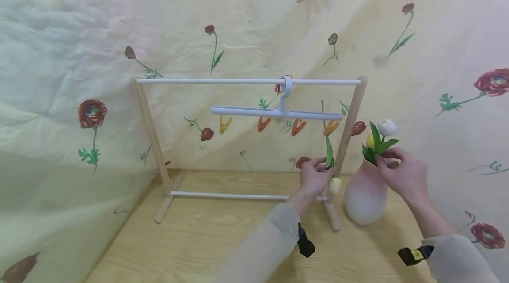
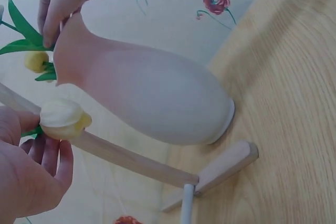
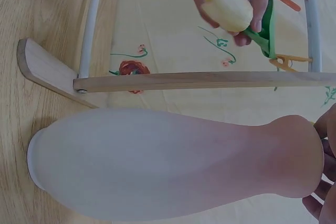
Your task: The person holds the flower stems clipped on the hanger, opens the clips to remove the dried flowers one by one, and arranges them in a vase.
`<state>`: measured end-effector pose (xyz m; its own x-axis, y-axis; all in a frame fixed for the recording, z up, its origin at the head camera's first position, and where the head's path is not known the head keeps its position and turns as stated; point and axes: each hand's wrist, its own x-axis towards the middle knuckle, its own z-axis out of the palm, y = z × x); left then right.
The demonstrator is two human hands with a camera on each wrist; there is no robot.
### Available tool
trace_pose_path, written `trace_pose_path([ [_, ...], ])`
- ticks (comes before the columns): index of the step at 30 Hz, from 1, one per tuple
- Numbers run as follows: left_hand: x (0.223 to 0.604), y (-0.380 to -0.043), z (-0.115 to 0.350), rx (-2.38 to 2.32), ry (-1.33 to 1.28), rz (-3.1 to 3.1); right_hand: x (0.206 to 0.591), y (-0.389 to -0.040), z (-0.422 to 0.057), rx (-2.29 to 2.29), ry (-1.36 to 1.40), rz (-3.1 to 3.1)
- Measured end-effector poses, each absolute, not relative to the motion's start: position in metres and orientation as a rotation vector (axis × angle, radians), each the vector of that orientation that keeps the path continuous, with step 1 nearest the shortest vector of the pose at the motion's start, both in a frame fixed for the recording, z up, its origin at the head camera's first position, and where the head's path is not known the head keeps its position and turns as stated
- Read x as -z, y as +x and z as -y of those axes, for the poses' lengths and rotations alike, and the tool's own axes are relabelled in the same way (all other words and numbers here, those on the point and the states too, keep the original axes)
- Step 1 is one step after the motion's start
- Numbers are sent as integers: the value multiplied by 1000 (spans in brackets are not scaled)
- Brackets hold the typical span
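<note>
My left hand (image 1: pixel 314 177) holds a pale yellow tulip (image 1: pixel 335 185) upside down, its bloom low and its green leaf (image 1: pixel 329 152) pointing up. That leaf and the stem reach up to the yellow clothespin (image 1: pixel 331 128) at the hanger's right end; whether the pin grips the stem I cannot tell. At the mouth of a pink-and-white vase (image 1: pixel 366 194), my right hand (image 1: pixel 403 172) pinches among the leaves of a white tulip (image 1: pixel 387 127). A yellow tulip (image 2: pixel 37 62) also stands in the vase. Part of the right hand's fingers is hidden behind the vase rim in the right wrist view.
A light blue hanger (image 1: pixel 246 111) hooks over the top bar (image 1: pixel 207 81) of a wooden rack. Orange clothespins (image 1: pixel 263 124) and another yellow clothespin (image 1: pixel 224 124) hang from it. The rack's right leg (image 1: pixel 351 119) rises between the left hand and the vase. Flowered cloth surrounds the wooden table (image 1: pixel 191 239).
</note>
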<state>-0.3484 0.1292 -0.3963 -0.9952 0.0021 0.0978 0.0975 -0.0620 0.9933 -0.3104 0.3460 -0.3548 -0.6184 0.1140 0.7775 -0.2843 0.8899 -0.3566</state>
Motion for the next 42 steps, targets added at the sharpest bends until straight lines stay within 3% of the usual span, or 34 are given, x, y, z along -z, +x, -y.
trace_pose_path([
  [16,397,-351,-91,2076,-272,2198,361,-305,-349,-659,67,2135],
  [21,398,-351,-80,2052,-309,2207,354,-304,-343,-735,145,1830],
  [36,406,-345,-67,1964,-402,2272,333,-300,-262,-558,468,1551],
  [42,406,-344,-59,1909,-409,2293,348,-308,-246,-580,390,2025],
])
